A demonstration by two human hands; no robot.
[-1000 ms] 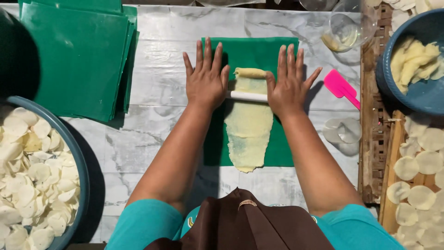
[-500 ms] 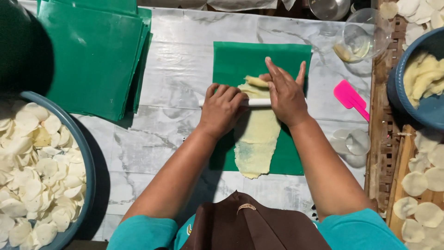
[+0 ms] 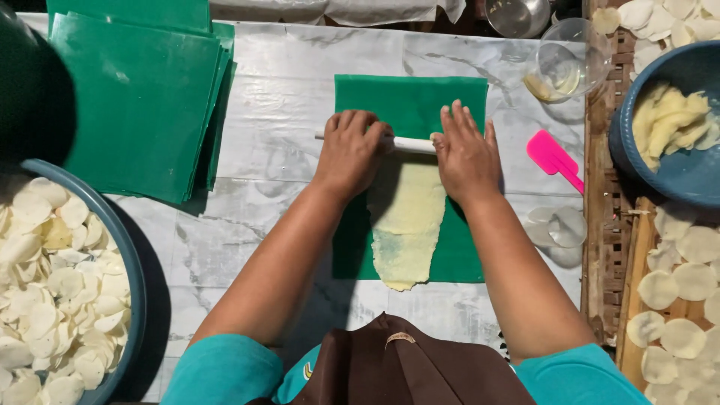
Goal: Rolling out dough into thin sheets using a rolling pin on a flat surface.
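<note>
Dough (image 3: 407, 225) on mat (image 3: 450, 105) (spatula (image 3: 553, 158) to rt).

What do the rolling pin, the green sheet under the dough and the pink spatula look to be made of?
Rolling pin: a thin white rod, smooth and even, likely plastic, possibly pipe. Green sheet: thin glossy plastic film, with a light sheen and lying flat on the table. Pink spatula: evenly bright pink with a soft matte look, probably silicone or plastic. Dough: pale yellow, rolled thin, with ragged edges.
</note>
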